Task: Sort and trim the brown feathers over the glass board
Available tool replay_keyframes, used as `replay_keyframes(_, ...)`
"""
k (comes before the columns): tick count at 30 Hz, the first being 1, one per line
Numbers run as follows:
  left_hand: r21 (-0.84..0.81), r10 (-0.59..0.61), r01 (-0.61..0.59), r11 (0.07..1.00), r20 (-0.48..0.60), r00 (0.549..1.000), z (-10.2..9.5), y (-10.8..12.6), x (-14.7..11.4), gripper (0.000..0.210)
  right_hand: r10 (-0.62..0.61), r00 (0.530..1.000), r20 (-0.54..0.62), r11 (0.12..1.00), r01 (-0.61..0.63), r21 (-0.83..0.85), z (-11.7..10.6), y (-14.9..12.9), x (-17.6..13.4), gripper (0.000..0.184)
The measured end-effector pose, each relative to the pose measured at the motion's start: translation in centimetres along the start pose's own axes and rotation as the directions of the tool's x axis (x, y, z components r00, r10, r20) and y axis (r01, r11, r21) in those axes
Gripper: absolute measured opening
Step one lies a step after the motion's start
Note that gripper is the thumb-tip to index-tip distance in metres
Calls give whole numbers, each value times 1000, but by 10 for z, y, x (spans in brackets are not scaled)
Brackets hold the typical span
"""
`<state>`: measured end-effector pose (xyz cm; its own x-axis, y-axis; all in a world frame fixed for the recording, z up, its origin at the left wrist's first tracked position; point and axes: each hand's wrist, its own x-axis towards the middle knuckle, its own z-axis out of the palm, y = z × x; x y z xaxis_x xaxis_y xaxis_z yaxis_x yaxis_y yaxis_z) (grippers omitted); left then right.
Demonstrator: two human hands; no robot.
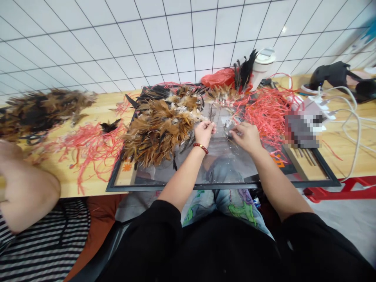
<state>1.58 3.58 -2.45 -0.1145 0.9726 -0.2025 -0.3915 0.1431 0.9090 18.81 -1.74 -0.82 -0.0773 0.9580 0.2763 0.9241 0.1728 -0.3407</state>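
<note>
My left hand [205, 133], with a red bead bracelet at the wrist, is closed in a pinch on a dark feather [211, 113] that stands up from the fingertips. To its right, my right hand [247, 136] has thumb and fingers drawn together beside a small tuft of grey feathers [227, 127]. Whether those fingertips grip part of the tuft is too fine to make out. Close to my left hand lies a large heap of brown feathers [160, 131]. Under both hands is a dark, glossy panel with a black frame [182, 187].
Loose pink strips [266, 113] pile up on the right, and more pink strips [96, 145] lie left. Behind stand a white cup [262, 64] and a red plastic bag [219, 77]. White cables [357, 129] trail at right. Another person's arm [32, 182] rests at left.
</note>
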Motion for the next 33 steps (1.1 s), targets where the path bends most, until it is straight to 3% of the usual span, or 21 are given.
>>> replay_keyframes(6, -101, -24, 21, 995, -24, 999, -1, 3, 1, 21, 112, 978, 176, 964, -64, -257, 9, -30, 22, 30)
replay_keyframes(11, -122, -52, 52, 991, 6, 999, -2, 8, -3, 20, 156, 967, 202, 954, -94, -283, 16, -26, 28, 30)
replay_keyframes(15, -95, -99, 107, 990, 82, 992, 0, 11, -10, 17, 118, 992, 39, 992, -116, -52, 28, -10, 24, 25)
replay_keyframes(18, -75, -116, 126, 989, 118, 986, 1, 11, -13, 20, 126, 985, -113, 949, -87, 302, 37, -3, 30, 15)
replay_keyframes(20, -61, -121, 130, 990, 135, 984, 1, 12, -13, 21, 194, 970, -149, 810, -72, 582, 43, -5, 35, 8)
replay_keyframes(23, -60, -135, 146, 987, 152, 979, -1, 15, -13, 18, 252, 964, -89, 557, -69, 827, 51, -12, 39, 26)
replay_keyframes(26, -93, -140, 155, 983, 149, 979, -3, 18, -13, 16, 239, 969, -71, 498, -59, 865, 56, -17, 39, 36)
replay_keyframes(29, -105, -130, 146, 984, 142, 981, -3, 19, -15, 17, 243, 965, -98, 556, -55, 830, 56, -15, 38, 36)
replay_keyframes(33, -3, -129, 132, 991, 205, 970, 0, 17, -18, 13, 211, 971, -117, 643, -48, 764, 54, -11, 38, 29)
